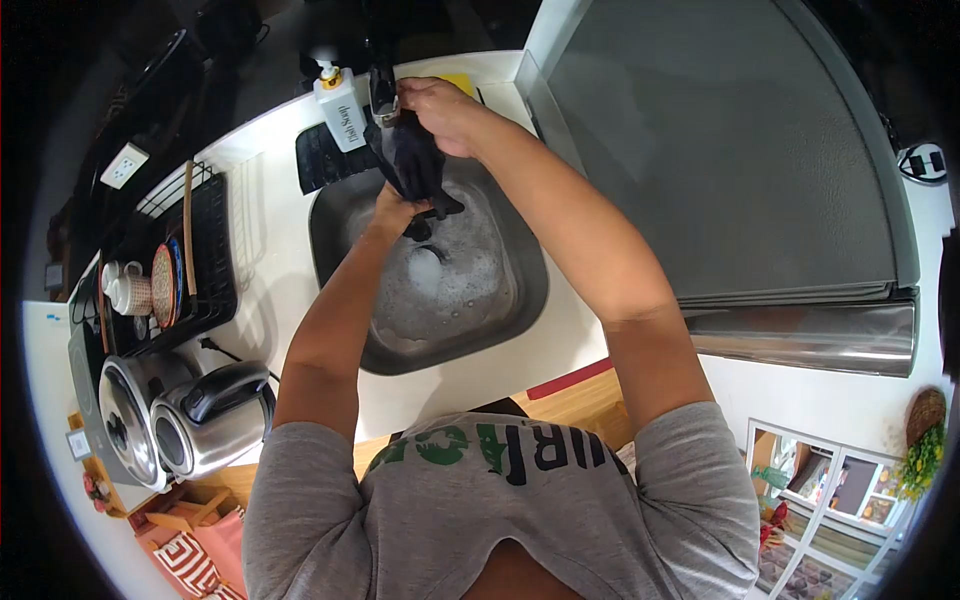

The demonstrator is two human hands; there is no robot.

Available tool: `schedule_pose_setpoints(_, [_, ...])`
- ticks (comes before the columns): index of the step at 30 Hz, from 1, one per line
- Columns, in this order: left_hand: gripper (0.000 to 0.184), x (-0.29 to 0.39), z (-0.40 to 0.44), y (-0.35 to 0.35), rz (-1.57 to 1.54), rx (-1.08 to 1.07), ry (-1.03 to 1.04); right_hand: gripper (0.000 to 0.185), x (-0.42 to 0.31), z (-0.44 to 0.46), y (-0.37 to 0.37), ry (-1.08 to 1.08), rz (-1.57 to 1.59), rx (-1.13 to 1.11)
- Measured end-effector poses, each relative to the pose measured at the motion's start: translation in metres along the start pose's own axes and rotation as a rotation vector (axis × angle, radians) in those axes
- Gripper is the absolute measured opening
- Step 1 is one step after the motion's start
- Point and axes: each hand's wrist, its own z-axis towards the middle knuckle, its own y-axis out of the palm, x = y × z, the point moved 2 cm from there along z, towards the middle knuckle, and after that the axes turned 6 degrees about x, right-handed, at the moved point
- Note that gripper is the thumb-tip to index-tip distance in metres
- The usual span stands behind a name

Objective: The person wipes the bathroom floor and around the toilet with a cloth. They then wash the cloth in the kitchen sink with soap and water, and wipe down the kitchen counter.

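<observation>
A grey sink [455,345] holds soapy water and foam. Above its far side hangs a dark wet cloth [408,160], bunched beneath the black faucet [383,92]. My left hand [402,208] is closed on the lower part of the cloth, its fingers partly hidden by the fabric. At the faucet's right side is my right hand [437,108], with its fingers bent close to the faucet and the top of the cloth; what its fingertips hold is hidden.
A white soap bottle [341,112] stands behind the sink on a black mat [318,163]. To the left are a dish rack [215,240] with cups and plates, an electric kettle [215,420] and a lidded pot [130,420]. A large grey appliance [740,150] stands right.
</observation>
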Motion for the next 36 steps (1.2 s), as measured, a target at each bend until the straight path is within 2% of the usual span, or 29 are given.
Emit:
schedule_pose_setpoints(1, [0.057,-0.007,0.003,-0.002,0.051,0.001,-0.023,0.016,-0.003,0.000,-0.001,-0.012,-0.069,0.023])
schedule_pose_setpoints(3, [0.055,-0.007,0.001,0.001,0.099,0.002,-0.047,0.016,-0.008,-0.008,-0.002,-0.013,-0.009,0.111])
schedule_pose_setpoints(5, [0.053,0.017,-0.013,0.011,0.457,0.099,-0.015,0.014,-0.015,-0.016,-0.009,-0.016,0.146,0.282])
schedule_pose_setpoints(6, [0.053,0.016,-0.012,0.014,0.454,0.098,-0.015,0.014,-0.016,-0.017,-0.014,-0.016,0.143,0.283])
schedule_pose_setpoints(8, [0.057,0.016,-0.009,0.016,0.477,0.199,-0.092,0.018,-0.020,-0.021,-0.026,-0.058,0.298,0.110])
schedule_pose_setpoints(9, [0.057,0.019,-0.006,0.015,0.475,0.200,-0.094,0.018,-0.023,-0.026,-0.034,-0.056,0.297,0.109])
schedule_pose_setpoints(11, [0.059,0.029,-0.005,0.008,0.443,0.179,-0.264,0.019,-0.027,-0.038,-0.045,-0.083,0.274,0.129])
schedule_pose_setpoints(13, [0.063,0.040,-0.013,0.002,0.383,0.168,-0.205,0.018,-0.009,-0.038,-0.054,-0.064,0.269,0.176])
schedule_pose_setpoints(15, [0.067,0.053,-0.023,-0.002,0.326,0.158,-0.145,0.017,0.014,-0.040,-0.059,-0.080,0.127,0.251])
schedule_pose_setpoints(17, [0.081,0.064,-0.031,-0.003,0.229,0.080,-0.043,0.020,0.049,-0.031,-0.069,-0.078,0.094,0.179])
schedule_pose_setpoints(19, [0.087,0.044,-0.021,-0.019,0.248,0.079,-0.015,0.024,0.077,-0.029,-0.078,-0.028,-0.328,0.284])
schedule_pose_setpoints(21, [0.093,0.038,-0.020,-0.029,0.269,0.079,0.016,0.026,0.118,-0.019,-0.086,-0.012,-0.402,0.269])
schedule_pose_setpoints(23, [0.099,0.056,-0.035,-0.021,0.217,0.129,0.000,0.030,0.155,-0.012,-0.093,0.037,-0.549,0.356])
schedule_pose_setpoints(24, [0.099,0.060,-0.039,-0.020,0.219,0.139,-0.001,0.030,0.160,-0.012,-0.089,0.036,-0.547,0.346])
schedule_pose_setpoints(26, [0.101,0.068,-0.047,-0.017,0.094,0.103,0.026,0.044,0.174,-0.018,-0.079,0.191,-0.887,0.239])
schedule_pose_setpoints(27, [0.101,0.069,-0.050,-0.017,0.097,0.112,0.027,0.044,0.183,-0.018,-0.070,0.187,-0.886,0.230])
schedule_pose_setpoints(29, [0.102,0.069,-0.055,-0.015,0.038,0.058,0.076,0.054,0.217,-0.019,-0.053,0.617,-0.346,0.421])
schedule_pose_setpoints(30, [0.100,0.084,-0.066,-0.002,-0.077,0.063,0.050,0.057,0.231,-0.015,-0.047,0.524,-0.193,0.301])
schedule_pose_setpoints(31, [0.100,0.083,-0.068,-0.003,-0.074,0.073,0.052,0.057,0.223,-0.020,-0.036,0.524,-0.194,0.290])
schedule_pose_setpoints(33, [0.097,0.078,-0.071,-0.008,-0.185,0.043,-0.090,0.047,0.209,-0.026,-0.010,0.688,0.362,0.243])
schedule_pose_setpoints(34, [0.087,0.071,-0.070,-0.015,-0.230,0.022,-0.089,0.047,0.229,-0.018,-0.009,0.691,0.359,0.231])
schedule_pose_setpoints(35, [0.087,0.063,-0.070,-0.022,-0.230,0.035,-0.086,0.043,0.247,-0.009,-0.006,0.572,0.550,0.194])
schedule_pose_setpoints(36, [0.078,0.064,-0.072,-0.024,-0.476,0.102,-0.156,0.039,0.250,-0.004,0.001,0.450,0.738,0.155])
